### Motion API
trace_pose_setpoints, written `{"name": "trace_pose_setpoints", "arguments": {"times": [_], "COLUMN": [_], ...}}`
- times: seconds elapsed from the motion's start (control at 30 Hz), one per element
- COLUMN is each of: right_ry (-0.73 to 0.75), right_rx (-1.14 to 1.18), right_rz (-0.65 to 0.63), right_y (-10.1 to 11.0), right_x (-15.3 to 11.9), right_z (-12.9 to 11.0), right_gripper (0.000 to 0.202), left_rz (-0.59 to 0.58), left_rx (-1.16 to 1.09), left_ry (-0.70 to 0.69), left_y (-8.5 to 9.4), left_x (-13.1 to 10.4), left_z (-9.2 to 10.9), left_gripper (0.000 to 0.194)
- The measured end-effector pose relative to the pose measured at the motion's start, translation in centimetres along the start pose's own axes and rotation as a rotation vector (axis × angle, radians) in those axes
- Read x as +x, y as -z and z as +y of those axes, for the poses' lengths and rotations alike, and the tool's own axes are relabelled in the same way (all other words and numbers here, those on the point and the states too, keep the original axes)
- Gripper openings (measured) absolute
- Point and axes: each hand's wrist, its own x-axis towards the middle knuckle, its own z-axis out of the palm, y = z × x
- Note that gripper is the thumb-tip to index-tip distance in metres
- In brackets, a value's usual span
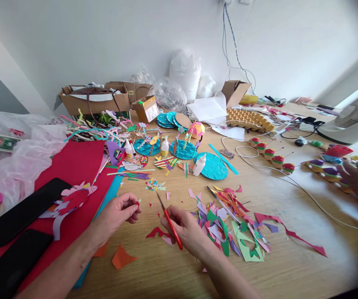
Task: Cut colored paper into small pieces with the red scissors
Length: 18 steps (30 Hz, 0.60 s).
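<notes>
a red paper piece (137,203) is pinched by the nearly closed left hand (125,209); a red-handled cutting tool (173,229) is gripped in the curled right hand (183,226); paper offcuts (225,238) are strewn to its right; confetti (154,185) is scattered beyond both hands.

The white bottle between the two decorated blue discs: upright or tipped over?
Upright: the white bottle has its nozzle on top, pointing up.

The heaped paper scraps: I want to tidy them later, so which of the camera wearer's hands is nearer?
The right. The right hand is just left of the heaped paper scraps; the left hand is farther off, on the same side.
</notes>
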Motion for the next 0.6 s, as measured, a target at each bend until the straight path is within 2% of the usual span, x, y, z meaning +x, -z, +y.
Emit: {"name": "trace_pose_setpoints", "arguments": {"times": [0.07,0.17,0.37,0.6], "right_ry": [0.015,0.066,0.215,0.278], "right_rx": [0.047,-0.014,-0.317,-0.521], "right_rz": [0.046,0.092,0.103,0.092], "right_y": [0.7,1.3,0.4,-0.1], "right_x": [0.2,0.7,2.0,2.6], "right_z": [-0.5,-1.7,-3.5,-3.7], "right_gripper": [0.020,0.014,0.010,0.011], "left_rz": [-0.036,-0.098,-0.199,-0.222], "left_rx": [0.056,0.154,0.392,0.520], "left_ry": [-0.015,-0.040,-0.159,-0.231], "left_y": [0.3,0.0,-0.9,-1.4], "left_x": [0.3,0.6,0.9,0.9], "left_z": [0.0,0.1,0.3,0.9], "left_gripper": [0.016,0.010,0.006,0.010]}}
